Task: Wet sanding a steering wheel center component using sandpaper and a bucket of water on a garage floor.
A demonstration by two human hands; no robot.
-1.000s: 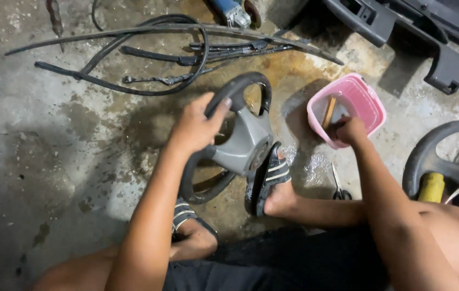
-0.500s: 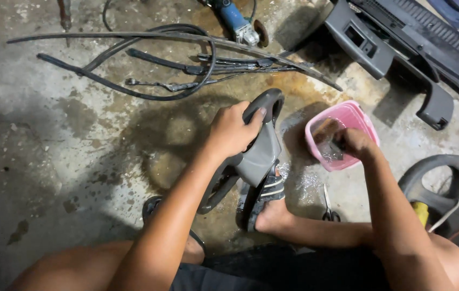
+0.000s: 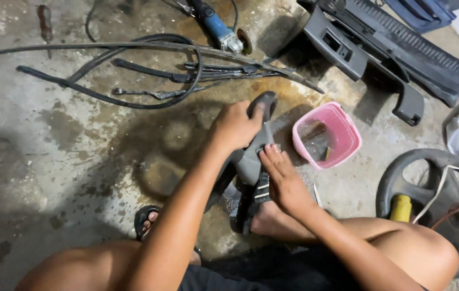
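A dark grey steering wheel stands on edge on the wet concrete floor between my feet. My left hand grips its upper rim. My right hand lies flat against the wheel's grey hub, fingers stretched out, holding nothing that I can see. Just right of the wheel sits a pink plastic tub with water and a brush-like tool inside. My right foot in a striped sandal rests against the wheel's lower part.
Black rubber strips and wiper arms lie at the back. A blue angle grinder and dark plastic car trim panels are at the top right. A second steering wheel with a yellow part lies at the right.
My right hand left the pink tub and came onto the wheel's hub. The wheel was turned from nearly flat to standing on edge.
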